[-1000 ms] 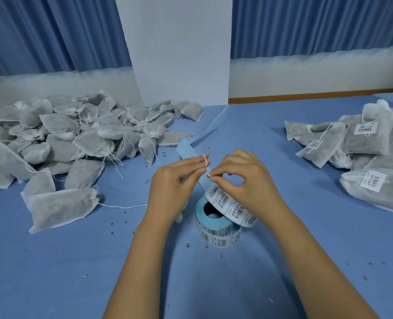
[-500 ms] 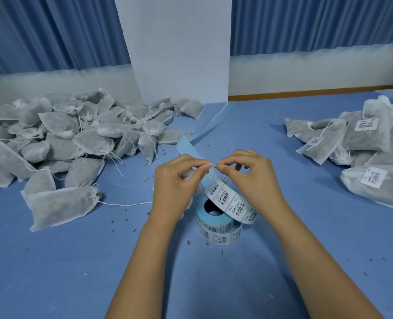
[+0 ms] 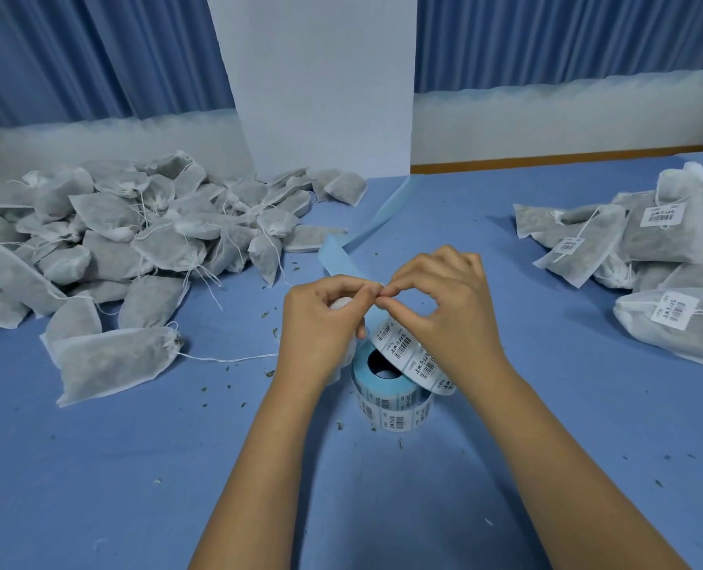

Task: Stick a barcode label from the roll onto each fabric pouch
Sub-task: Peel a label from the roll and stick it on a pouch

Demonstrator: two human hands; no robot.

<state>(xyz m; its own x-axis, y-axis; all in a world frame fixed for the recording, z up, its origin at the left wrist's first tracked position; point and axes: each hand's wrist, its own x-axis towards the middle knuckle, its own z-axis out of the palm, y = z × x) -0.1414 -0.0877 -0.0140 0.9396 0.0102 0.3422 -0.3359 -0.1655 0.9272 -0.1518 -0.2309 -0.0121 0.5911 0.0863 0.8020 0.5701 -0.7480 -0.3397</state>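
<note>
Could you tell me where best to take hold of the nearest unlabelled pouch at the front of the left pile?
I would probably grip the nearest pouch across its gathered neck, coming from its right side. That end narrows to the knot, points toward the hands and lies clear of the pile. The loose drawstring looks too thin for a steady grip.

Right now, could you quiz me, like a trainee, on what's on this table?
1. True or false: the label roll lies between the forearms.
2. Which pile already carries barcode labels: A, the left pile, or B, the right pile?
3. Fill in: the left hand and right hand pinch the label strip above the ____.

Key: 1 true; 2 B; 3 roll.
</note>
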